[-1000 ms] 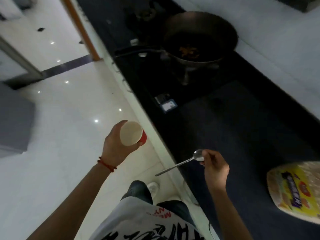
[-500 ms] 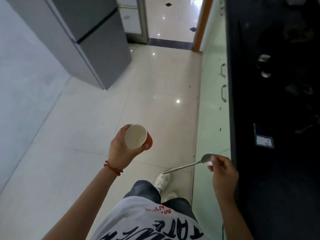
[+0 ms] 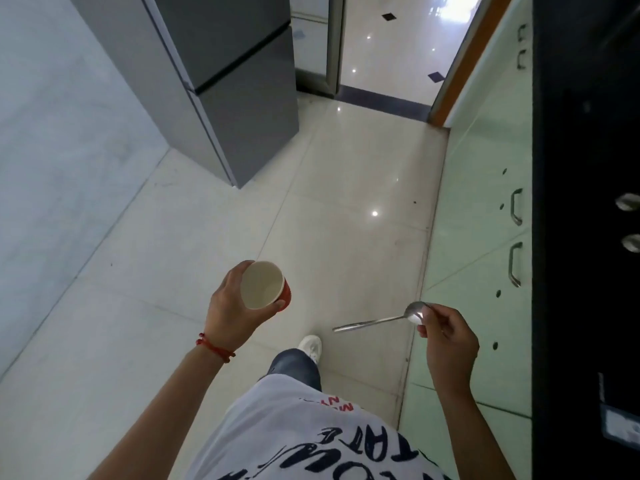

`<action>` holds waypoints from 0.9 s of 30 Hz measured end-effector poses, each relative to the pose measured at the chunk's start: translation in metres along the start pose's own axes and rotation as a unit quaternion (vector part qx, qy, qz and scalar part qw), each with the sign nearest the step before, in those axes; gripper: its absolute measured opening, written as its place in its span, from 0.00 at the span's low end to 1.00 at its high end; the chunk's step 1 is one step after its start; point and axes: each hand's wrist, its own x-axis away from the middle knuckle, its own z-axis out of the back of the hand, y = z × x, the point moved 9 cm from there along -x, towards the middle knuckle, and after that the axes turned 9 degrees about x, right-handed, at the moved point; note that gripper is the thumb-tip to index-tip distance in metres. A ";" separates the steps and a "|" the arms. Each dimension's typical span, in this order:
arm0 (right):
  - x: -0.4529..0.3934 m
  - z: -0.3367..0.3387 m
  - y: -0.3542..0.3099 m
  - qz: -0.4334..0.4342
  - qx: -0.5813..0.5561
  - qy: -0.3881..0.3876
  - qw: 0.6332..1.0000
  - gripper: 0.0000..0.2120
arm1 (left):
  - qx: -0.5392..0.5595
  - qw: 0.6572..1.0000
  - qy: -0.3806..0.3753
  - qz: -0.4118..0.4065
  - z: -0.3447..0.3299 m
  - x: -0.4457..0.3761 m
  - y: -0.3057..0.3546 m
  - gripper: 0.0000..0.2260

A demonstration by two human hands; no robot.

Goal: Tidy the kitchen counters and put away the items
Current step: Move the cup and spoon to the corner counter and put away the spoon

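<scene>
Counter slid rightward; left hand (image 3: 230, 308) grips cup (image 3: 263, 285), right (image 3: 446, 336) apparently pinches spoon (image 3: 377, 320).

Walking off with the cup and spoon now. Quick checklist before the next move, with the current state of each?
1. Left hand grips the paper cup: ok.
2. Cup empty: ok, the inside looks bare.
3. Right hand pinches the spoon securely: not ok, held by the bowl end, handle sticking out free.
4. Floor ahead clear to the doorway: ok.
5. Clearance from the fridge on the left: ok.
6. Where the items go: cannot tell, no sink or bin in view.
</scene>
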 end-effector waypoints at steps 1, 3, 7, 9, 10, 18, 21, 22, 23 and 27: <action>-0.012 -0.008 -0.007 -0.003 -0.001 0.002 1.000 0.03 | -0.001 1.000 -0.005 -0.007 -0.001 -0.019 0.005 0.35; -0.034 -0.020 -0.020 -0.010 -0.001 0.014 1.000 0.02 | -0.003 0.999 -0.021 -0.027 -0.005 -0.057 0.015 0.36; -0.074 -0.032 -0.039 -0.027 0.002 0.046 0.999 0.02 | -0.001 0.997 -0.059 -0.054 -0.025 -0.130 0.040 0.38; -0.091 -0.033 -0.041 -0.038 0.007 0.058 0.998 0.03 | 0.014 0.995 -0.075 -0.062 -0.040 -0.163 0.056 0.38; -0.100 -0.033 -0.042 -0.043 0.012 0.065 0.997 0.03 | 0.021 0.994 -0.080 -0.066 -0.048 -0.180 0.064 0.38; -0.211 -0.044 -0.033 -0.083 0.015 0.107 0.991 0.04 | 0.001 0.988 -0.099 -0.121 -0.119 -0.309 0.118 0.33; -0.270 -0.060 -0.042 -0.088 0.009 0.093 0.992 0.05 | -0.035 0.984 -0.112 -0.132 -0.141 -0.353 0.132 0.36; -0.291 -0.066 -0.049 -0.085 0.007 0.088 0.992 0.05 | -0.049 0.984 -0.115 -0.130 -0.146 -0.367 0.135 0.37; -0.313 -0.072 -0.059 -0.077 0.008 0.082 0.994 0.05 | -0.059 0.984 -0.115 -0.126 -0.151 -0.380 0.138 0.37; -0.399 -0.102 -0.108 -0.038 0.006 0.055 0.998 0.04 | -0.076 0.986 -0.111 -0.094 -0.163 -0.429 0.141 0.38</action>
